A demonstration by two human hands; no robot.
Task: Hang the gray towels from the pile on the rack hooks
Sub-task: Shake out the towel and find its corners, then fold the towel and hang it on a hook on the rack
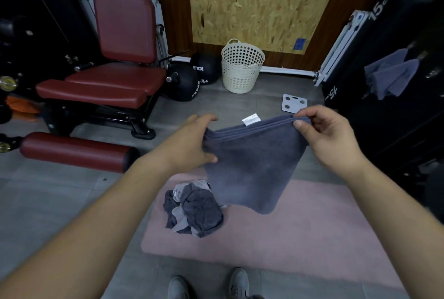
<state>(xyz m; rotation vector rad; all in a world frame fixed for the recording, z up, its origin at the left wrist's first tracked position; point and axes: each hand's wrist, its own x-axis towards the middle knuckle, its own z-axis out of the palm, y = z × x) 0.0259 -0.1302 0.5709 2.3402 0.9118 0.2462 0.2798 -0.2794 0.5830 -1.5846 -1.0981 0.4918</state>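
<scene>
I hold a gray towel [252, 166] stretched out in front of me, folded over along its top edge, with a white label sticking up. My left hand [192, 145] grips its left corner and my right hand [324, 135] pinches its right corner. Below it, a pile of gray towels [194, 212] lies crumpled on a pink mat [312, 238]. At the right, two gray towels [391, 75] hang on the dark rack [396, 118]; its hooks are hard to make out.
A red padded gym bench [108, 77] stands at the left, with black medicine balls [187, 80] beside it. A cream perforated basket [241, 65] and a white scale [294, 103] sit on the gray floor ahead. My shoes [206, 286] show at the bottom.
</scene>
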